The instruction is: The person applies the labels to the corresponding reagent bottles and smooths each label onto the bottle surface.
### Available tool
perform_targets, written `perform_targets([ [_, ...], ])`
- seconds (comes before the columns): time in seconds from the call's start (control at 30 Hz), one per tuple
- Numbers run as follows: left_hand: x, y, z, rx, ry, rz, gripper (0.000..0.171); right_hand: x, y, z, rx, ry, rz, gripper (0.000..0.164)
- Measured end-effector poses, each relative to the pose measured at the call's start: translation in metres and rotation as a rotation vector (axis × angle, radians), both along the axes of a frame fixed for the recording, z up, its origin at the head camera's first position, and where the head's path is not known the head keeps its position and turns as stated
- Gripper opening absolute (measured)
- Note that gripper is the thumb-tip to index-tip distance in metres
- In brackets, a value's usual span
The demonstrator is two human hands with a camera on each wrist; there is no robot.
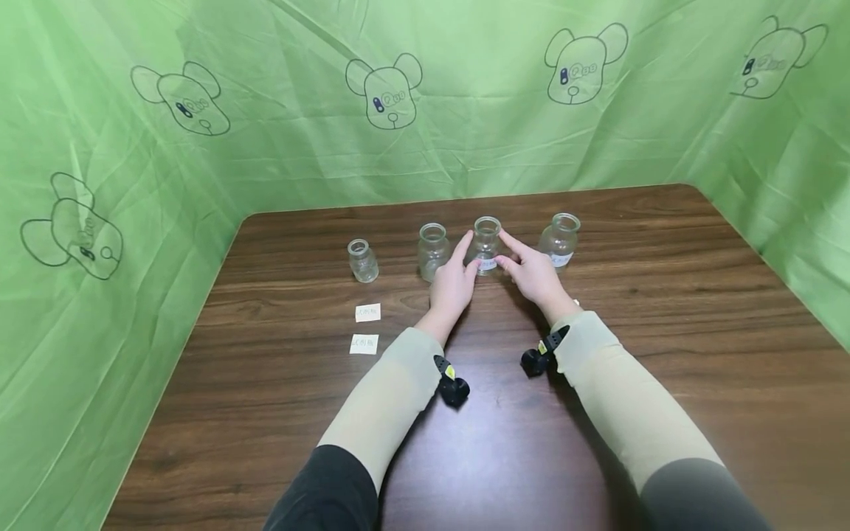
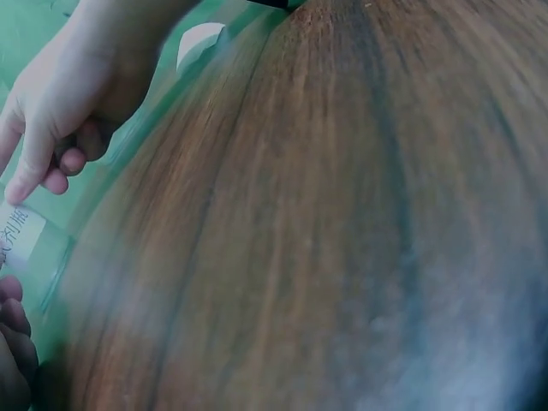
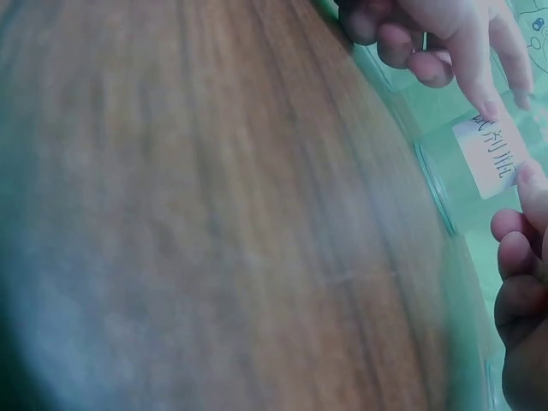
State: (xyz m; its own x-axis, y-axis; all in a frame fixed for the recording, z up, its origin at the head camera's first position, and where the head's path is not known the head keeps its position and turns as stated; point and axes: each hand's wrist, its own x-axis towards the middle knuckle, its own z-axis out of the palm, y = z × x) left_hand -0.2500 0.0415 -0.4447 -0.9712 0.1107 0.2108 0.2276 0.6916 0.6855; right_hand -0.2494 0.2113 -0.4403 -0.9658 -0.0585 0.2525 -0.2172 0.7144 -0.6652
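Note:
A clear glass jar point(image 1: 488, 234) stands upright between my two hands at the back of the table. On its front is a white label point(image 3: 492, 158) with handwritten characters. My left hand point(image 1: 454, 282) holds the jar's left side, thumb on the label's edge and index finger extended up along the glass. From the other side my right hand point(image 1: 533, 276) grips the jar the same way, its thumb point(image 3: 533, 184) at the label's other edge. The remaining fingers of both hands are loosely curled.
Unlabelled jars stand to the left, one larger point(image 1: 433, 243) close by my left hand and one smaller point(image 1: 363, 262). Another labelled jar point(image 1: 560, 237) is just right of my right hand. Two white paper slips point(image 1: 368, 313) lie on the wooden table point(image 1: 265, 354). Green cloth hangs behind.

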Motion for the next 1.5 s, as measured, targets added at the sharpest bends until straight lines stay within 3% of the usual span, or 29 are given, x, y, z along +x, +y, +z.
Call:
perform_targets([
  [0.17,0.001,0.002,0.001,-0.035,-0.012,0.035,0.052,0.001,0.0,-0.001,-0.026,-0.011,-0.009,0.052],
  [0.33,0.001,0.006,-0.001,-0.083,0.036,0.053,0.051,0.0,0.002,-0.001,-0.033,0.001,-0.026,0.052],
  [0.67,0.002,0.005,-0.006,-0.064,0.035,0.068,0.049,-0.001,0.003,-0.006,-0.05,-0.047,-0.052,0.047],
  [0.8,0.002,0.003,-0.008,-0.07,0.032,0.058,0.05,0.0,0.004,-0.007,-0.048,-0.085,-0.022,0.05],
  [0.9,0.002,0.002,-0.009,-0.095,0.007,0.047,0.062,0.001,0.004,-0.007,-0.024,-0.097,0.017,0.058],
  [1.1,0.002,0.005,-0.01,-0.151,-0.005,0.066,0.07,0.0,-0.001,-0.011,0.078,-0.041,0.073,0.078],
  [1.3,0.002,0.008,-0.01,-0.171,0.0,0.105,0.068,-0.002,-0.006,-0.012,0.12,0.013,0.05,0.075],
  [1.5,0.002,0.007,-0.009,-0.204,0.041,0.079,0.07,0.0,-0.004,-0.009,0.139,0.024,0.024,0.072],
])
